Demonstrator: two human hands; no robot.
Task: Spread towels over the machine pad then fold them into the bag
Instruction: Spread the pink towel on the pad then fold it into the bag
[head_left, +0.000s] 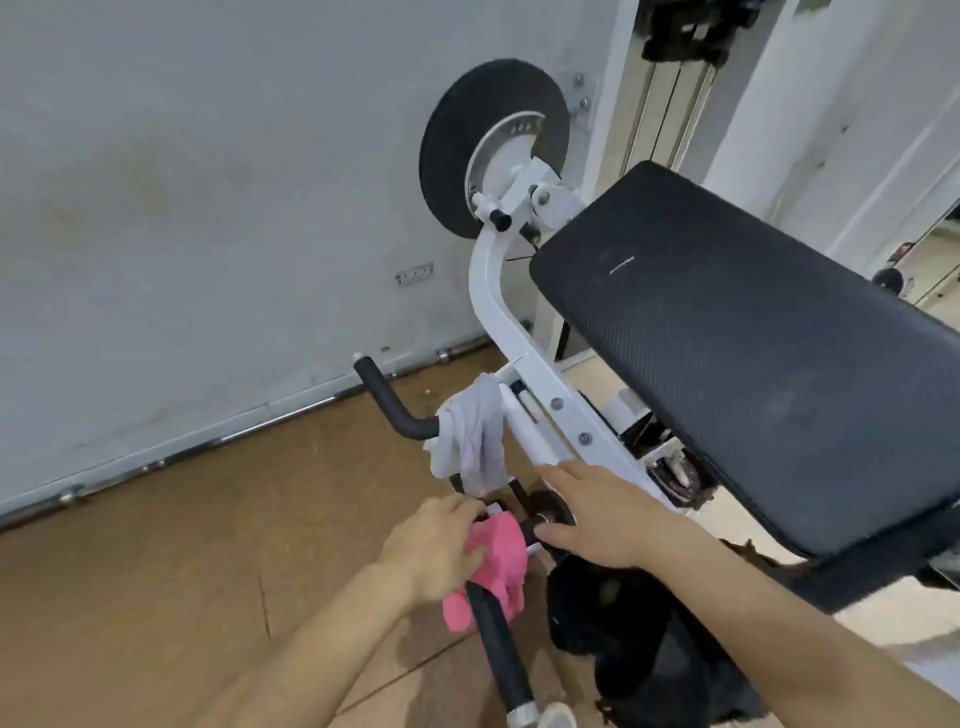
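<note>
Black machine pad (753, 353) fills the right of frame, bare, up and right of both hands, with the black bag (639, 639) at lower right. The grey-white towel (475, 436) hangs lengthwise down at centre. Just below it, the left hand (431, 551) grips the bunched pink towel (498, 561), while the right hand (597, 519), fingers flat and holding nothing, is nearer the pad.

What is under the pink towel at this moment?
A black padded handle runs beneath the pink towel and emerges below it. The left hand grips the towel from the side. The stretch of bar the cloth covers cannot be seen.
</note>
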